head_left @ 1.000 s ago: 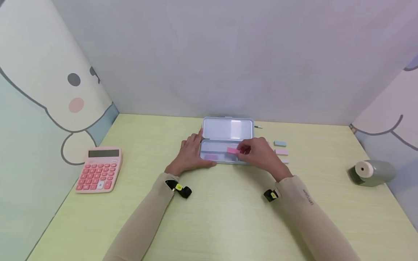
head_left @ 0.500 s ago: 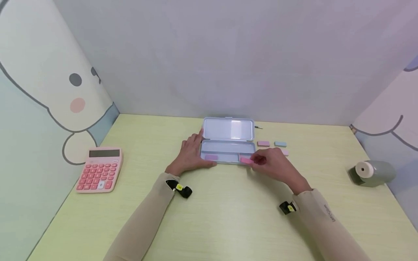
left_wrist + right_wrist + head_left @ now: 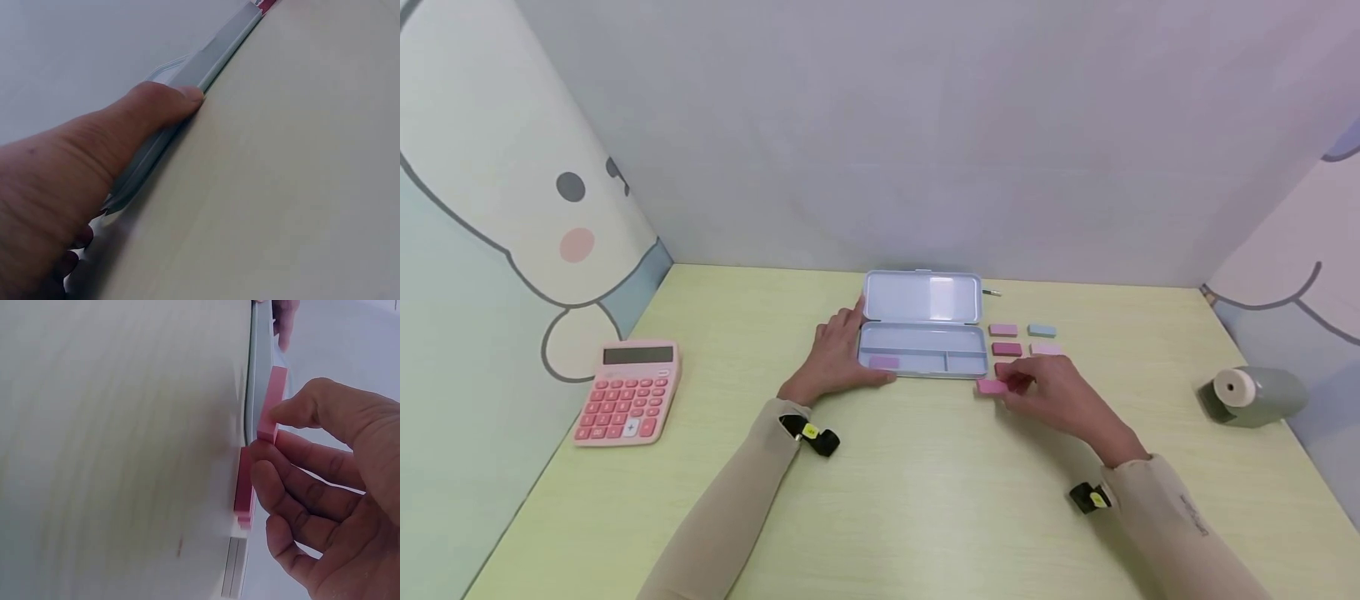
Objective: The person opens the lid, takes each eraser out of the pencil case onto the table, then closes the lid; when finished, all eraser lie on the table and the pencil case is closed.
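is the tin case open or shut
Open: the lid stands up behind the tray, which holds one purple eraser.

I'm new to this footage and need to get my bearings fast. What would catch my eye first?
An open pale blue metal pencil tin sits mid-desk, steadied at its left end by the left hand. Just right of it, the right hand pinches a pink rectangular eraser near a row of pastel erasers. A pink calculator lies far left.
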Action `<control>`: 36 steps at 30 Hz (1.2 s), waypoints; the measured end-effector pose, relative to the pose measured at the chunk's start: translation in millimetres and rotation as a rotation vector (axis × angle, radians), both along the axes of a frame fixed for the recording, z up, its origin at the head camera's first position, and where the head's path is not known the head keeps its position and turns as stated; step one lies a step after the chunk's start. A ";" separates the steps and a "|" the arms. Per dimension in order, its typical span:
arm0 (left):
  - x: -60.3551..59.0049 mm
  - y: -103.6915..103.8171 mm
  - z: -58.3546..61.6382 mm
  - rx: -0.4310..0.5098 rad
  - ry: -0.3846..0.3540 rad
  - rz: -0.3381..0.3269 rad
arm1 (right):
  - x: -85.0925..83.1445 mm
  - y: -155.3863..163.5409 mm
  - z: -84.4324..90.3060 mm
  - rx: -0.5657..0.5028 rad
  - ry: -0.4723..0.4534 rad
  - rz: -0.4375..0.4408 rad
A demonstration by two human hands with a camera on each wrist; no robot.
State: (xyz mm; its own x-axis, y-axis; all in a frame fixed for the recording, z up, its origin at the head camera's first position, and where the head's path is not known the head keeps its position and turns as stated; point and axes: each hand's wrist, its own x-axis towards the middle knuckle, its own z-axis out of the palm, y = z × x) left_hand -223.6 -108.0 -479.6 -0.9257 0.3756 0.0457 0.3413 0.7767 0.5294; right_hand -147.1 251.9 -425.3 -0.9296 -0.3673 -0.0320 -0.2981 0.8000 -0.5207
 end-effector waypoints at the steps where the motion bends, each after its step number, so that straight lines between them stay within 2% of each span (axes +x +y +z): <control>1: 0.0 -0.1 -0.1 -0.001 -0.001 0.000 | 1.2 2.3 -0.2 0.003 0.004 0.001; 14: -1.3 -1.1 -1.7 0.013 0.002 -0.001 | 7.8 22.1 0.2 0.058 -0.002 -0.062; 25: -1.1 -1.4 -2.3 0.025 0.018 -0.004 | 6.7 25.0 -3.3 0.050 -0.014 -0.053; 30: -1.1 -1.0 -2.4 0.024 0.014 -0.008 | 6.6 25.8 0.1 0.057 -0.006 -0.044; 36: -0.4 -1.0 -1.2 -0.005 0.013 -0.004 | 2.0 21.8 6.7 0.036 0.023 -0.075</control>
State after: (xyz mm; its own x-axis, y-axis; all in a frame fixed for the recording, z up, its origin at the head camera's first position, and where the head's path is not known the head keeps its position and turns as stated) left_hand -224.0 -109.1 -480.7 -0.9234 0.3797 0.0554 0.3511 0.7779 0.5212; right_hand -145.1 273.7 -418.6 -0.9552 -0.2951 -0.0219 -0.2480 0.8388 -0.4847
